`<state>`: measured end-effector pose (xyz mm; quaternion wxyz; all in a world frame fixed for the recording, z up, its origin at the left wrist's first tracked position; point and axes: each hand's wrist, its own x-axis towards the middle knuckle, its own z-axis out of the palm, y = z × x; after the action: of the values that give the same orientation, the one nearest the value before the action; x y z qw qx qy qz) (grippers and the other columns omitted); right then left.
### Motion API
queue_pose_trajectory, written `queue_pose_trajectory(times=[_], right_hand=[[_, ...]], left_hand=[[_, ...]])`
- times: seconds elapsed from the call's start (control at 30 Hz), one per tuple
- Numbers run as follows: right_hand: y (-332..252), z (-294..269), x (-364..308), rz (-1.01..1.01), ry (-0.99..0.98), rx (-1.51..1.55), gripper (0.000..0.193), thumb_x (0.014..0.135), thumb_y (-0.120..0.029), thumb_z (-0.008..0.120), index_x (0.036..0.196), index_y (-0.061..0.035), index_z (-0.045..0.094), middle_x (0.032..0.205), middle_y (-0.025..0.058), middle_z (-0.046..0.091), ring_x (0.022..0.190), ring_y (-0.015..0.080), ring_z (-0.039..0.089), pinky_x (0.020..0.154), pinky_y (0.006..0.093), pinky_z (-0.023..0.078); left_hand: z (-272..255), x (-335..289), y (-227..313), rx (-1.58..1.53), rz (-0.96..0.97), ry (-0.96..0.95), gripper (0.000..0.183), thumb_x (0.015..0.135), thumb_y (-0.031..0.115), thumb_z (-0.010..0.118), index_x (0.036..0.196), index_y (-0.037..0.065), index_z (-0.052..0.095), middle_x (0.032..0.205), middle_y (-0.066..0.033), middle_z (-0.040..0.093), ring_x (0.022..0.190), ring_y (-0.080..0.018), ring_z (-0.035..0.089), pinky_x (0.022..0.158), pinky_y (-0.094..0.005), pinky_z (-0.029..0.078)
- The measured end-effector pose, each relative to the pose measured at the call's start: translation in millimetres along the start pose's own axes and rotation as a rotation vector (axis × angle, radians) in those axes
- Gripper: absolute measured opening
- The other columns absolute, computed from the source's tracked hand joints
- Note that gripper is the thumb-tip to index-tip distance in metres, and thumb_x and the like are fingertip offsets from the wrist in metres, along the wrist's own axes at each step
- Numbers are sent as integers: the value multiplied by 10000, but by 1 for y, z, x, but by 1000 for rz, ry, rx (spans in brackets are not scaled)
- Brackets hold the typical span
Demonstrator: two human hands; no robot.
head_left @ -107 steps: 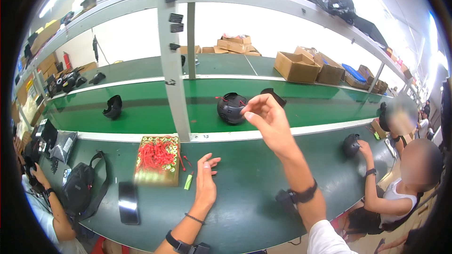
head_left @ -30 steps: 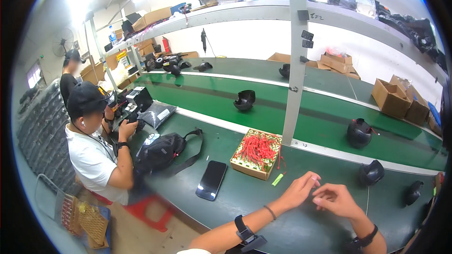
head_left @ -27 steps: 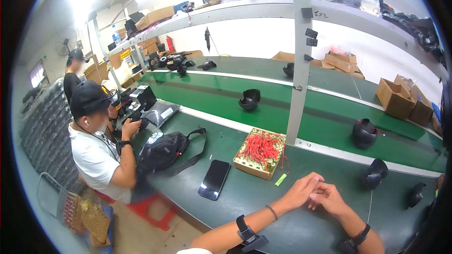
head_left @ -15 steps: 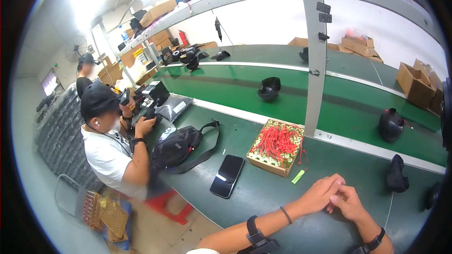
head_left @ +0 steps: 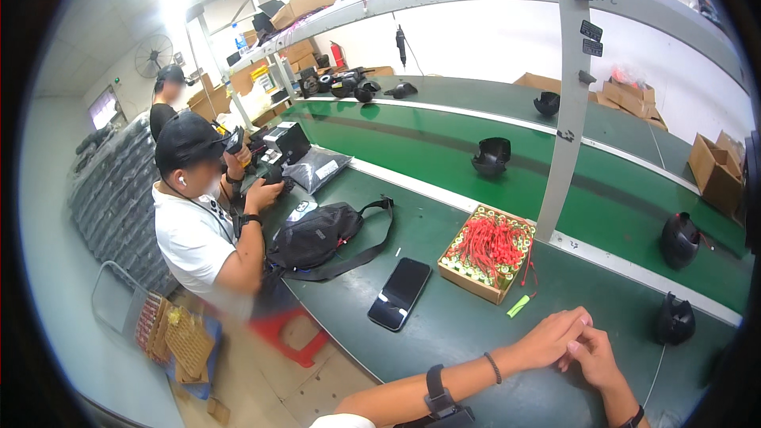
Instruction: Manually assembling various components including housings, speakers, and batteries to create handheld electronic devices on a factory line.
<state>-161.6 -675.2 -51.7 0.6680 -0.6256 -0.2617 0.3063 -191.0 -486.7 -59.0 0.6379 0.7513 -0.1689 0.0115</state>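
My left hand and my right hand rest together above the near right of the green table, fingers curled and touching. Nothing shows between them, though the palms are hidden. Just left of them lies a single green battery cell with a red lead. Beyond it, an open cardboard box holds rows of green cells under a tangle of red wires. A black smartphone lies farther left on the table.
A metal post rises behind the box. A green conveyor belt carries black shells; another shell stands right of my hands. A black bag lies at left beside a seated co-worker holding a dark object.
The view has swung left, so the whole scene sits farther right in the picture. My hands stay together in much the same pose.
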Motion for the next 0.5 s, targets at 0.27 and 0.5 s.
queue_pose_trajectory(times=[0.27, 0.5], right_hand=[[0, -2, -1, 0, 10, 5, 297, 1048, -176, 669, 1208, 72, 636, 982, 129, 722, 754, 192, 709, 693, 325, 602], [-3, 0, 0, 0, -14, 1, 299, 1058, -179, 658, 1234, 62, 640, 981, 106, 718, 783, 176, 704, 713, 321, 599]], left_hand=[[-1, 1, 3, 11, -30, -11, 346, 1150, 314, 378, 1153, 26, 570, 962, -211, 636, 909, -359, 650, 808, -456, 508], [6, 4, -20, 141, 175, 106, 361, 1155, 323, 374, 1164, 28, 581, 944, -181, 667, 702, -293, 669, 686, -411, 535]])
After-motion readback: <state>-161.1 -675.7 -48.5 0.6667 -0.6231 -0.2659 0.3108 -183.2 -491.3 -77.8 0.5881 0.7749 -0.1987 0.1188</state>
